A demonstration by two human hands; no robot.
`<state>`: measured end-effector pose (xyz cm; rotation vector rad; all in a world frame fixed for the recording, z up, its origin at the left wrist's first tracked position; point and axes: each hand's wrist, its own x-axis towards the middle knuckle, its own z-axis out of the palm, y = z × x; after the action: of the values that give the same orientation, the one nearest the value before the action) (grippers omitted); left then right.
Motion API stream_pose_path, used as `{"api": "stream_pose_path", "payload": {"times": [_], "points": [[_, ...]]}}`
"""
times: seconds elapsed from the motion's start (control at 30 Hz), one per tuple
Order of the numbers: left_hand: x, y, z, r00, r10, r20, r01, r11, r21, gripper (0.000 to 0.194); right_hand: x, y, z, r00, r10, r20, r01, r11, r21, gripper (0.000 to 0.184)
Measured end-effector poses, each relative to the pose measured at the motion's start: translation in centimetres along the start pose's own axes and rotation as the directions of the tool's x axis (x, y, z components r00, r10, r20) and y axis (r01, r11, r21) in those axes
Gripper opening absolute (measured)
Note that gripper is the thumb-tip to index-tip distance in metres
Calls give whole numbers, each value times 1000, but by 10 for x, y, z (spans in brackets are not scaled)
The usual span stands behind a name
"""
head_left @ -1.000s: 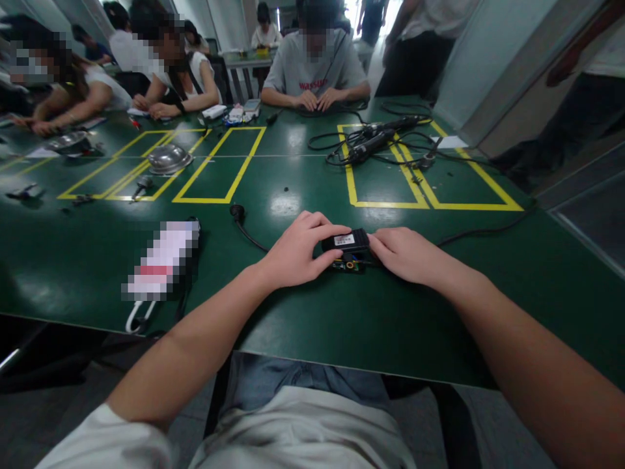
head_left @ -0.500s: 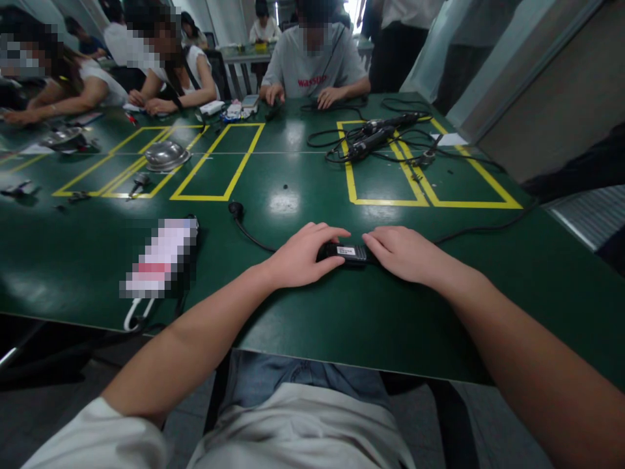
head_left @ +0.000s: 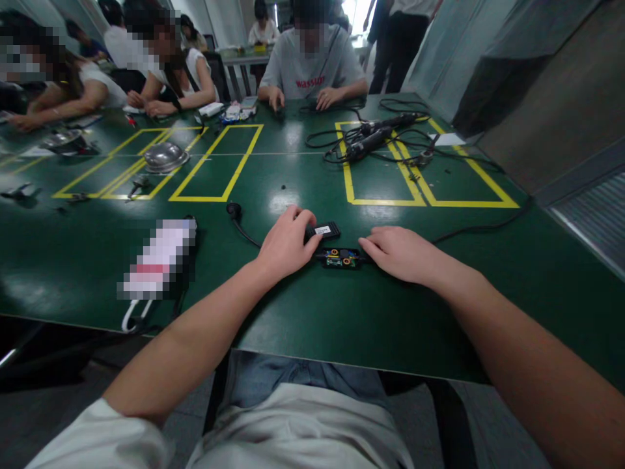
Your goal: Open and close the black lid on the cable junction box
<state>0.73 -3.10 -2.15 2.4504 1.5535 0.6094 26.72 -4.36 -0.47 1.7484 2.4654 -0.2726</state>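
A small black plastic housing (head_left: pixel 340 266) lies open on the green table, its circuit board (head_left: pixel 334 258) and copper-coloured coils showing. Just beyond it, tilted in the fingers of my left hand (head_left: pixel 289 242), is the black ribbed cover (head_left: pixel 333 229) with a white label. My right hand (head_left: pixel 403 253) is curled at the housing's right end, closed around the black cable there; its fingertips are partly hidden. From the left side a cord runs behind my left hand to a black plug (head_left: pixel 234 210).
A phone (head_left: pixel 159 257) with a white strap loop lies at left. Yellow tape frames mark the green table (head_left: pixel 303 326). A metal bowl-shaped part (head_left: pixel 166 157) and several small fittings sit far left, a heap of black cables (head_left: pixel 374 140) far right. Several people sit around the table.
The cover, first held above the housing and then resting on it, is now off it, up and to the left in my left hand. The circuit board is exposed. My right hand has barely moved.
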Motion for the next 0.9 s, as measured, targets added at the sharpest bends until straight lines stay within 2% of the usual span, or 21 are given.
{"api": "stream_pose_path", "payload": {"times": [0.03,0.13,0.23,0.47,0.7,0.9], "points": [[0,3,-2,1000,-15,27,13,999,53,26,0,0,1,1000,-8,-4,7,1000,-5,51],[-1,12,-9,977,-66,203,25,980,195,54,1,1,2,999,-35,-13,35,999,-29,51],[0,18,-13,952,-100,290,24,967,252,59,1,1,2,999,-48,-10,48,998,-52,53],[2,17,-16,966,-96,241,37,971,237,60,-2,5,-1,998,-27,-55,28,1000,13,52],[2,17,-14,957,-112,269,41,966,254,58,-1,7,2,997,-54,-59,55,998,12,54],[1,21,-17,961,-120,250,54,965,257,59,-1,10,2,993,-75,-95,78,996,36,56]]}}
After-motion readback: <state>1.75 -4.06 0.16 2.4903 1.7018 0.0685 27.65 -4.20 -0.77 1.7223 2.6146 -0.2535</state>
